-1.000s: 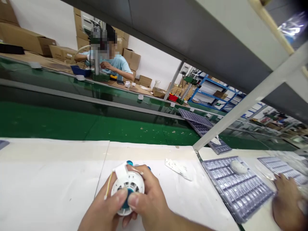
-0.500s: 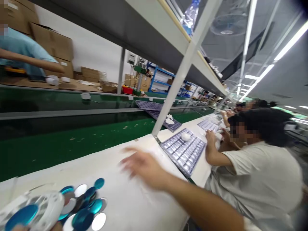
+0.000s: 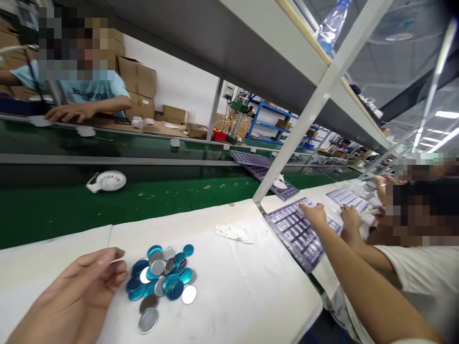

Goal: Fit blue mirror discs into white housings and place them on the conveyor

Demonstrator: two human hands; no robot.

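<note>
My left hand (image 3: pixel 81 291) is at the lower left, above the white work surface. Its fingers are loosely bent, with nothing seen in them. Beside its fingertips lies a loose heap of round discs (image 3: pixel 163 274), some shiny blue, some silver. My right hand (image 3: pixel 314 217) reaches over a grey compartment tray (image 3: pixel 294 234) at the right. Its fingers close around a white round part (image 3: pixel 301 207) on the tray, mostly hidden by the hand. A white round housing (image 3: pixel 112 181) with holes and a small attached piece rests on the green conveyor belt (image 3: pixel 161 191).
A whitish scrap (image 3: pixel 234 234) lies on the work surface (image 3: pixel 229 277). A slanted white post (image 3: pixel 292 148) and an overhead shelf (image 3: pixel 201 43) stand above. Stacked trays (image 3: pixel 268 177) sit on the belt. One co-worker (image 3: pixel 416 267) is close at right; another person (image 3: pixel 89 93) works across the belt.
The white housing has gone from my left hand onto the green belt. My right hand has moved right, from above the work surface to the white part on the tray. The view has turned left.
</note>
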